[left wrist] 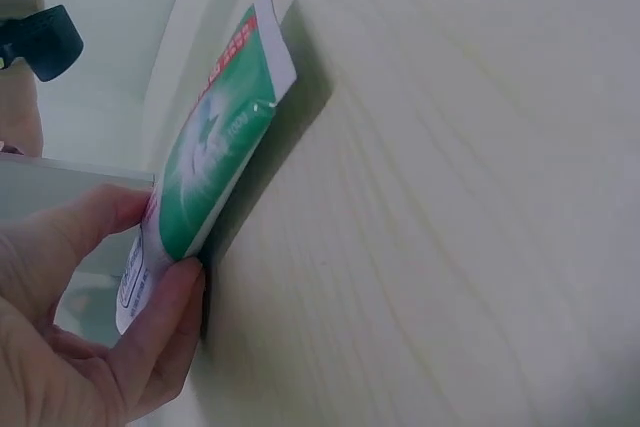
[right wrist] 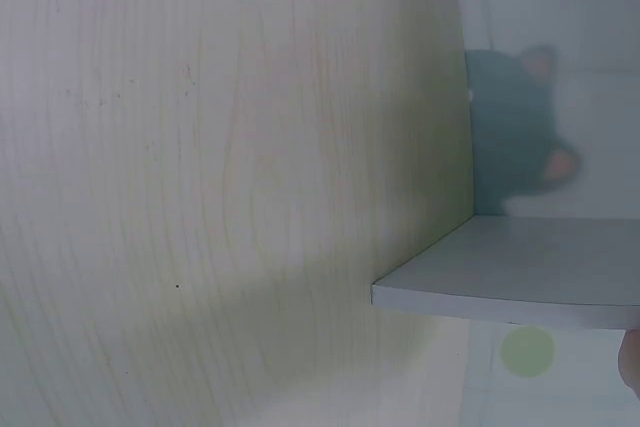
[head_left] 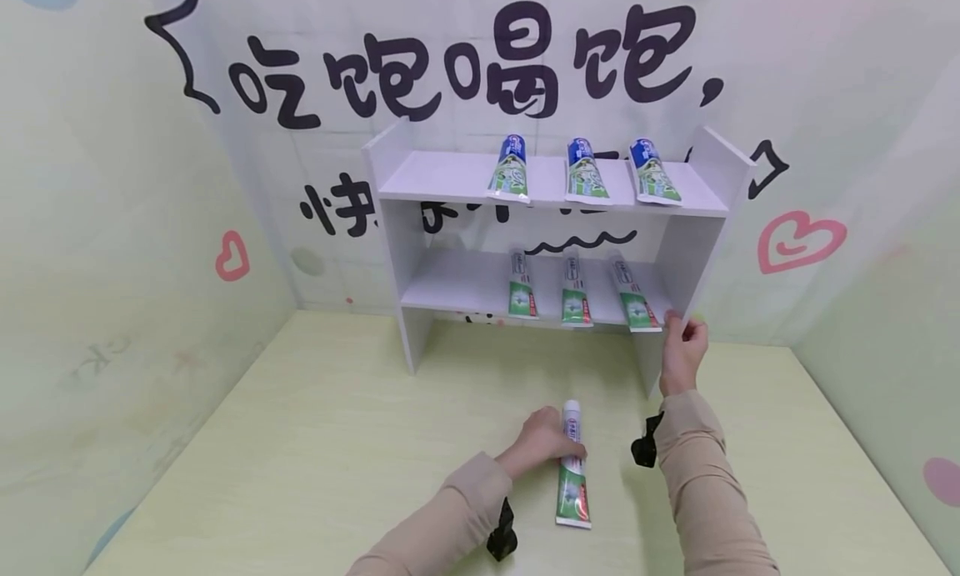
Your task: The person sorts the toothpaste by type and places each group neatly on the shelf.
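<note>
A green-and-white toothpaste tube [head_left: 573, 488] is over the table in front of the shelf, its white cap pointing away from me. My left hand [head_left: 542, 437] pinches it near its middle, thumb on one side and fingers on the other. In the left wrist view the green end of the tube [left wrist: 215, 152] tilts up off the tabletop, casting a shadow. My right hand [head_left: 683, 349] grips the front edge of the right side panel of the white shelf [head_left: 450, 288], just beside the lower board. Only a fingertip [right wrist: 630, 359] shows against the panel in the right wrist view.
Three green-and-white tubes [head_left: 575, 297] lie on the lower board, the rightmost angled. On the upper board lie three blue-and-green tubes [head_left: 585, 176]. The pale wood-look table [head_left: 300, 443] is bordered by printed walls [head_left: 150, 226] at the back and both sides.
</note>
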Demonstrator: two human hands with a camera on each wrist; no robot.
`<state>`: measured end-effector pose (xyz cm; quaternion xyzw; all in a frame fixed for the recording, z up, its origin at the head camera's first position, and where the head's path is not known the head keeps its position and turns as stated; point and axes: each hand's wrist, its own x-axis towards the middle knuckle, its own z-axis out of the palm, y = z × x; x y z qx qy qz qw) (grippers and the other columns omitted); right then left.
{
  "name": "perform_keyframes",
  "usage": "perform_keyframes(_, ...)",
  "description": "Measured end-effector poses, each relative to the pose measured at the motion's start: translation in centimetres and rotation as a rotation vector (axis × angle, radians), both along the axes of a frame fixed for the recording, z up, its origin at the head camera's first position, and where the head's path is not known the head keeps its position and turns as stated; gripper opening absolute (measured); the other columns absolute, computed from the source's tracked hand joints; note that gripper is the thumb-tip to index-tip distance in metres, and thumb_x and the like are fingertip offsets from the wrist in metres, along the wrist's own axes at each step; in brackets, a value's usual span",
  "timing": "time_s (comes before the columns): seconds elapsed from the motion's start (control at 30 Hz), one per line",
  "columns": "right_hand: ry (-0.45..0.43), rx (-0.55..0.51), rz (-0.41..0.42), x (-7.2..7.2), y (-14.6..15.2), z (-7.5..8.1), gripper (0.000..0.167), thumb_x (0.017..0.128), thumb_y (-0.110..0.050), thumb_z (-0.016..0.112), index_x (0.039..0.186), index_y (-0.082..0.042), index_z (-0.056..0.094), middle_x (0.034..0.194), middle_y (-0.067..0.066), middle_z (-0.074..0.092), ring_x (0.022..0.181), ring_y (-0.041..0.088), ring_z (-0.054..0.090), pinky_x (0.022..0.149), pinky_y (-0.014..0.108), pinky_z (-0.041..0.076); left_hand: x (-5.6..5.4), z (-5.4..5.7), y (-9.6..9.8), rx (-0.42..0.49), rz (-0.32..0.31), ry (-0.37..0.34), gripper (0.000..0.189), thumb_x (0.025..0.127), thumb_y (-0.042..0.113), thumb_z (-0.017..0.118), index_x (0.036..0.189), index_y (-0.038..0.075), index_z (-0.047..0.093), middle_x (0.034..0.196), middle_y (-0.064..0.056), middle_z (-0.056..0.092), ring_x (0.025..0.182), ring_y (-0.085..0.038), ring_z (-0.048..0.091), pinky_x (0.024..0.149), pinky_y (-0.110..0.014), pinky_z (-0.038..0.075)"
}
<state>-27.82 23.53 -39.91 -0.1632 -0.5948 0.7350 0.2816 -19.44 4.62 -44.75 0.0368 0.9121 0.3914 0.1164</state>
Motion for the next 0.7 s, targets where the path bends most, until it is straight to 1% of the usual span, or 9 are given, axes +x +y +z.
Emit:
perform_keyframes(0.1,0.003,-0.006,-0.004,0.0,0.0,0.0,0.016,0.088,-0.02,0.051,0.078,-0.019,0.038,0.08,-0.006,0.038,0.075,0.006,0.036,0.065,0.017,0.03,-0.1,0.0,-0.6,0.023,0.015,-0.038,0.038,0.061,0.016,0.082,0.079,0.001,0.051,0.068,-0.006,0.053,0.057,-0.015,0.052,0.047,-0.022,0.044)
perform_keyframes(0.23,0.004,-0.009,-0.004,-0.1,0.0,0.0,0.016,0.088,-0.02,0.05,0.078,-0.019,0.038,0.081,-0.006,0.038,0.076,0.006,0.036,0.065,0.017,0.03,-0.2,0.4,-1.6,0.047,0.02,-0.064,0.039,0.062,0.018,0.082,0.08,0.001,0.051,0.07,-0.007,0.053,0.058,-0.016,0.052,0.049,-0.024,0.045)
perform_keyframes(0.4,0.001,-0.007,0.003,-0.1,0.0,0.0,0.015,0.089,-0.02,0.05,0.08,-0.018,0.038,0.081,-0.005,0.038,0.076,0.006,0.036,0.065,0.017,0.03,-0.5,1.3,-3.2,0.075,0.031,-0.082,0.038,0.063,0.019,0.081,0.081,0.001,0.052,0.071,-0.007,0.054,0.059,-0.015,0.052,0.05,-0.024,0.045)
perform_keyframes(0.53,-0.002,0.002,0.0,-0.1,0.0,0.1,0.015,0.089,-0.02,0.05,0.079,-0.019,0.038,0.082,-0.005,0.037,0.077,0.006,0.036,0.066,0.017,0.03,-0.8,2.0,-4.5,0.091,0.036,-0.099,0.035,0.066,0.019,0.079,0.083,0.0,0.055,0.071,-0.007,0.058,0.058,-0.015,0.056,0.053,-0.026,0.05)
perform_keyframes(0.7,0.005,-0.005,-0.005,-0.1,0.0,0.1,0.016,0.089,-0.02,0.05,0.078,-0.019,0.038,0.081,-0.005,0.037,0.076,0.006,0.036,0.066,0.018,0.03,-1.0,3.0,-6.1,0.121,0.043,-0.112,0.031,0.068,0.018,0.078,0.082,-0.003,0.059,0.07,-0.009,0.062,0.059,-0.017,0.06,0.059,-0.031,0.055)
